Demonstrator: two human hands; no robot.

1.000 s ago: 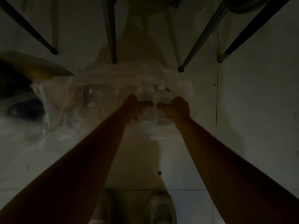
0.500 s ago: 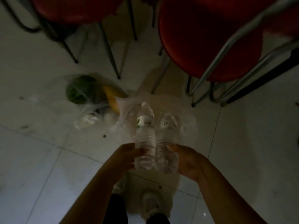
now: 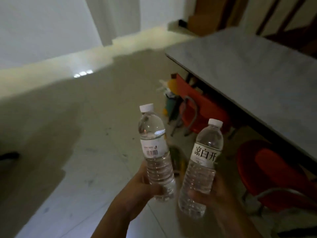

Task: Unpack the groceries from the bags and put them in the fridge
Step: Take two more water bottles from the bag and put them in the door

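Left hand (image 3: 140, 184) wrapped around the lower body of one water bottle (image 3: 154, 148), barcode side facing the camera, cap at 12 o'clock. Right hand (image 3: 217, 189) clamped on a second bottle (image 3: 204, 162), tilted toward 1 o'clock. Bottles apart, not touching. Judged stage: both are out of the bags — no fridge in view, so carrying and stowing remain. Floor (image 3: 85, 126) toward 11 o'clock looks open; table (image 3: 248, 74) and red chairs (image 3: 267, 172) crowd 2–4 o'clock.

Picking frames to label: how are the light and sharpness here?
Head view: dim overall, floor part shadowed; bottles sharp with readable labels; left hand and right hand dark; table and background motion-blurred; wide-angle bending at edges.
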